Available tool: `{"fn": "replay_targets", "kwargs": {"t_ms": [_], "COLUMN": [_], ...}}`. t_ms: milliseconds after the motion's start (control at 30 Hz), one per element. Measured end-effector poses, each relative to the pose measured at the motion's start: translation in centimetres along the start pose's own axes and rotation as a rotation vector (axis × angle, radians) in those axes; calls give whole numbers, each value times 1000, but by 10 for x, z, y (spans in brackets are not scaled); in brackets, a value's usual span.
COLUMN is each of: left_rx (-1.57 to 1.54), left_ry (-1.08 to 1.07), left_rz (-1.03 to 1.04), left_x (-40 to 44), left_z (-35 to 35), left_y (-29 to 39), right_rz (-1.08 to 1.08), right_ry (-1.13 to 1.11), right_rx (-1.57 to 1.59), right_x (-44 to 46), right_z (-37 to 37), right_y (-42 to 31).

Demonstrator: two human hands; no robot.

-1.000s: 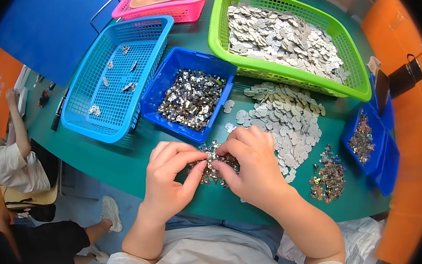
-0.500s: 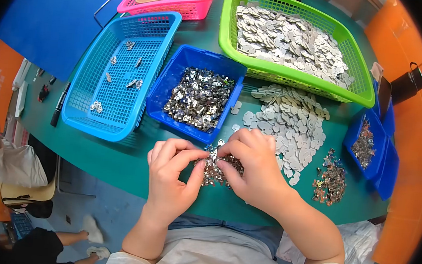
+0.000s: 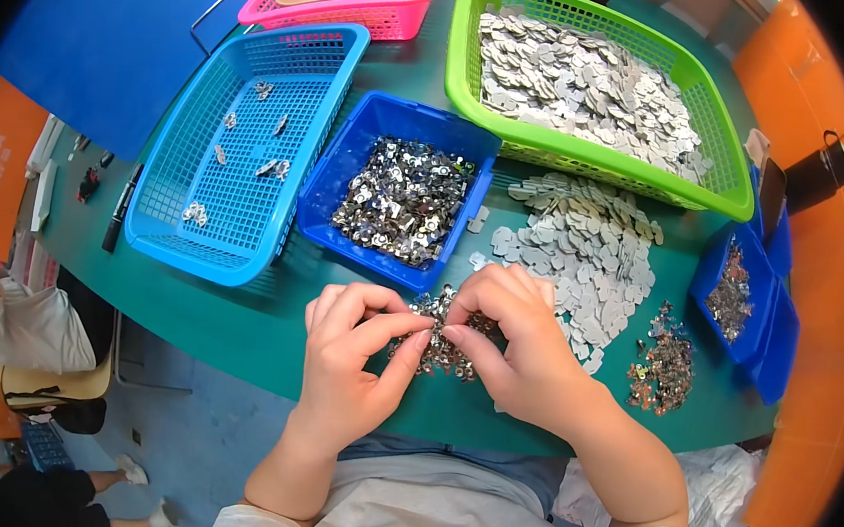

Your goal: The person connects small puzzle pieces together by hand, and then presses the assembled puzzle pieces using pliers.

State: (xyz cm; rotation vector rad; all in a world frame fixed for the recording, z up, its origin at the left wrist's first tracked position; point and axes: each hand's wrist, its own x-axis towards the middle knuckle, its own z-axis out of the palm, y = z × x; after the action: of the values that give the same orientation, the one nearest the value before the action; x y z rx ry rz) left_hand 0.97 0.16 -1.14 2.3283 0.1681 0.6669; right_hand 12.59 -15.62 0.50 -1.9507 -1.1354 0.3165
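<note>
My left hand (image 3: 359,353) and my right hand (image 3: 506,336) meet over a small pile of shiny metal pieces (image 3: 444,361) near the table's front edge. Thumb and forefinger of each hand are pinched together, the fingertips almost touching. What they hold is too small to make out. Just beyond them stands a dark blue bin (image 3: 312,199) with many similar shiny pieces. Flat grey pieces (image 3: 583,258) lie heaped to the right of the bin, close to my right hand.
A light blue basket (image 3: 149,230) holds several small pieces. Behind are a pink basket (image 3: 393,20) and a green basket (image 3: 720,189) full of flat pieces. At right lie another small pile (image 3: 664,370) and blue bins (image 3: 771,344). A person (image 3: 35,325) sits at left.
The view has shifted, so the table items appear slightly further right. Both hands stay pinched over the pile. At lower left, another person's legs have moved away toward the bottom edge.
</note>
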Motion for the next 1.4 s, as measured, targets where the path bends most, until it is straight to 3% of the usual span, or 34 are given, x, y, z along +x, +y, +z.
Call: {"fn": "replay_targets", "kwargs": {"t_ms": [1400], "left_rx": [34], "left_ry": [-16], "left_rz": [114], "left_x": [2], "left_z": [-3], "left_y": [3], "right_rz": [-21], "right_ry": [-44], "right_rx": [86], "right_x": [-2], "right_z": [-5], "right_y": [1]}}
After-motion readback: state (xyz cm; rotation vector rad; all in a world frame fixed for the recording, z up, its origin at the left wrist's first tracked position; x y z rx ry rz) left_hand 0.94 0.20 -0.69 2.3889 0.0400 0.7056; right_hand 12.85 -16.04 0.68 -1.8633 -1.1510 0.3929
